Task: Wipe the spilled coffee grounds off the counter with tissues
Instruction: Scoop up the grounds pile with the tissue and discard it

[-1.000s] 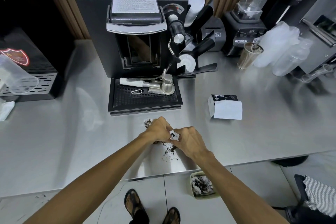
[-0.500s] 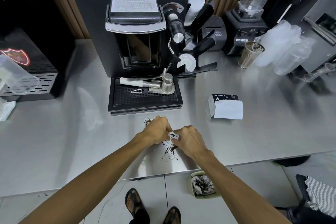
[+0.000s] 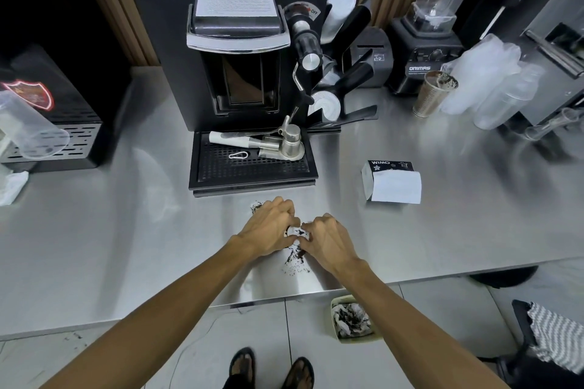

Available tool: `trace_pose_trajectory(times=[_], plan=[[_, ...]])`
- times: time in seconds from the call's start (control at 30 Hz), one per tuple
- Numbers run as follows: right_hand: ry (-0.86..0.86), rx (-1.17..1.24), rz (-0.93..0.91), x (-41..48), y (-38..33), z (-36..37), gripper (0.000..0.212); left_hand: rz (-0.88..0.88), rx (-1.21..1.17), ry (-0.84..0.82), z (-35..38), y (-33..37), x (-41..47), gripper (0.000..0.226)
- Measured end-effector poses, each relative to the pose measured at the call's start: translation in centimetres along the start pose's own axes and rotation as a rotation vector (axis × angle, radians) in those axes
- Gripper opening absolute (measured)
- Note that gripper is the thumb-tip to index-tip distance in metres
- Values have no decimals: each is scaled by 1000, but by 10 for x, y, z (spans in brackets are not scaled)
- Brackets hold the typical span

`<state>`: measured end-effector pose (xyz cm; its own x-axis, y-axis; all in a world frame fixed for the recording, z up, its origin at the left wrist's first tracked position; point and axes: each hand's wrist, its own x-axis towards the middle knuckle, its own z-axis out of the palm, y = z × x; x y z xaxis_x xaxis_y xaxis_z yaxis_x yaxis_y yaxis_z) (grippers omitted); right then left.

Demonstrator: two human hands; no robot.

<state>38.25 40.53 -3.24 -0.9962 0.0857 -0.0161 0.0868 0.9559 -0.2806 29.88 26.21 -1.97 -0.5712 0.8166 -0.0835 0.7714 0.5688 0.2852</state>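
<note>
Counter: a steel counter (image 3: 94, 246) runs across the view, with wooden slats behind it and a tiled floor below its near edge.
Machine: a black coffee machine (image 3: 240, 50) stands at the back centre. Its drip tray (image 3: 252, 167) juts toward the person, and a metal tamper (image 3: 290, 144) lies on the grille.
Grounds: dark grounds (image 3: 295, 259) are scattered on the counter in front of the tray. Most lie in a patch under the two hands and just nearer the person. A smaller smear shows beyond the left knuckles, close to the tray.
Tissue: a white tissue (image 3: 293, 228), bunched and speckled dark, sits on the counter between the hands. Only a scrap of it shows.
Left hand: the left hand (image 3: 268, 230) is knuckles up with fingers curled down, pinching the tissue from the left.
Right hand: the right hand (image 3: 328, 238) is curled the same way, its fingertips pinching the tissue from the right. The two hands nearly touch.
Box: a tissue box (image 3: 393, 181) sits right of the tray, well apart from the hands, with a white sheet hanging from its front.
Bin: a pale bin (image 3: 352, 322) on the floor below the counter edge holds crumpled, soiled tissues.
Back right: a blender (image 3: 429, 38) stands with a ribbed metal cup (image 3: 433, 93) in front of it and stacked plastic cups (image 3: 486, 79) beside that.
Left: a clear cup (image 3: 28, 126) lies tilted against a black slotted appliance.
Floor: sandals (image 3: 240, 366) show near the bottom edge.
</note>
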Motion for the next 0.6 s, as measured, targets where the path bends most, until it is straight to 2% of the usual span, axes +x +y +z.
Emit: trace_pose_trajectory(times=[0.37, 0.6], plan=[[83, -61, 41, -6, -14, 1, 17, 167, 126, 105, 11, -8, -4, 28], [122, -72, 89, -11, -16, 2, 22, 218, 87, 158, 13, -15, -2, 29]])
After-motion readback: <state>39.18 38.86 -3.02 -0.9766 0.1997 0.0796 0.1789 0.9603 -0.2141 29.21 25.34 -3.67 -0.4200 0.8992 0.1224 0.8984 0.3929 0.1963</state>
